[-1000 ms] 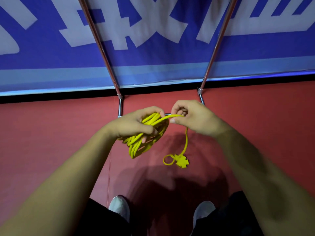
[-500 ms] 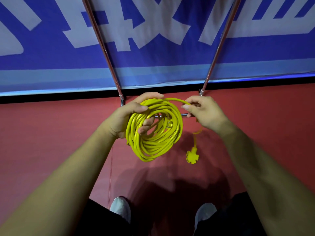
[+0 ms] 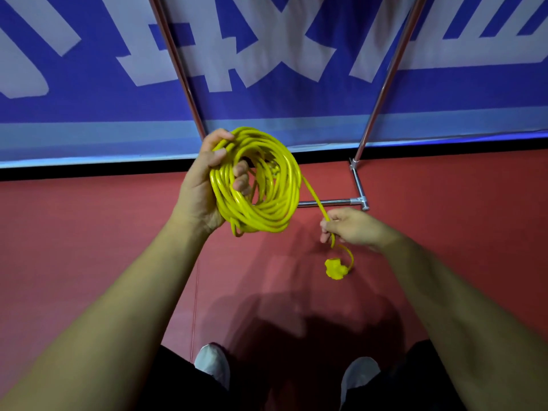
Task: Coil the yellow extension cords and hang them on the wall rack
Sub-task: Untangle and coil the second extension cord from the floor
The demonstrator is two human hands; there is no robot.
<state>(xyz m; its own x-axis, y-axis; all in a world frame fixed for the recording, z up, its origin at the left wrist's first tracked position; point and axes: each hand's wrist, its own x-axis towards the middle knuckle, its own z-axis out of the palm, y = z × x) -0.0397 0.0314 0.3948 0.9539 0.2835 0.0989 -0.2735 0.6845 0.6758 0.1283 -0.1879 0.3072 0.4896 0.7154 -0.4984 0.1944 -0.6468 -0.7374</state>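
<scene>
A yellow extension cord [image 3: 267,200] is wound into a round coil of several loops. My left hand [image 3: 201,188] grips the coil's left side, fingers through its middle. A loose tail runs from the coil's right side down to my right hand [image 3: 347,225], which pinches it. Below that hand the tail curls and ends in a yellow socket end [image 3: 335,269] hanging above the floor. The metal rack [image 3: 332,202] stands behind the coil, its two chrome poles [image 3: 385,84] rising against the wall.
A blue banner with white characters [image 3: 267,54] covers the wall ahead. The floor [image 3: 89,232] is red. My two white shoes [image 3: 213,363] show at the bottom. The rack's base bar and right foot [image 3: 360,185] lie on the floor near the wall.
My right hand has slid from the coil's top down and to the right along the loose tail. My left hand has lifted the coil slightly. The socket end hangs lower right.
</scene>
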